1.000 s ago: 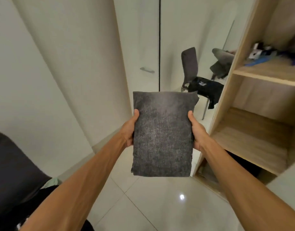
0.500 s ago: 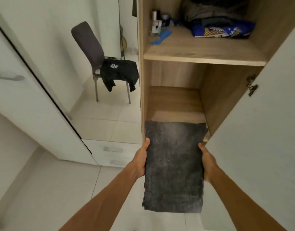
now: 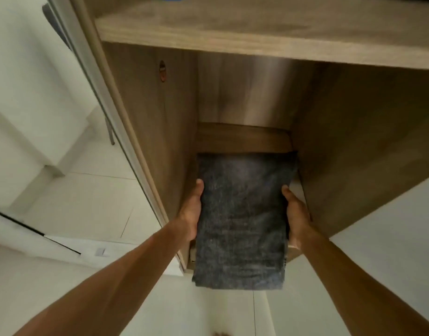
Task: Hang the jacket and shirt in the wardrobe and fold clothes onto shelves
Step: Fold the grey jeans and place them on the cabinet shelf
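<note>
A folded dark grey rectangular garment of rough woven cloth (image 3: 242,219) is held flat between both hands, just below the middle of the view, with its far end already inside the lower compartment of the light brown wooden wardrobe (image 3: 354,146) and its near end hanging out past the front edge, over the pale tiled floor (image 3: 92,204). The left hand (image 3: 190,213) is clamped on the garment's long edge at 9 o'clock, thumb on top and fingers hidden beneath the cloth; the right hand (image 3: 296,218) is clamped on the opposite edge at 3 o'clock in the same manner. At 12 o'clock of the garment, the bare back strip of the wooden lower shelf (image 3: 243,139) is seen, and beyond it the wardrobe's back panel. The compartment is closed in tightly: the left side wall (image 3: 155,132) stands just beside the left hand, the right side wall is touched or nearly touched by the right hand, and the thick upper shelf board (image 3: 257,32) overhangs at 12 o'clock. A small blue object on that upper shelf is cut off by the top edge and cannot be identified. At 4 o'clock, the open white wardrobe door (image 3: 383,238) stands beside the right forearm. At 9 o'clock, a white closed door panel (image 3: 27,93) is seen.
</note>
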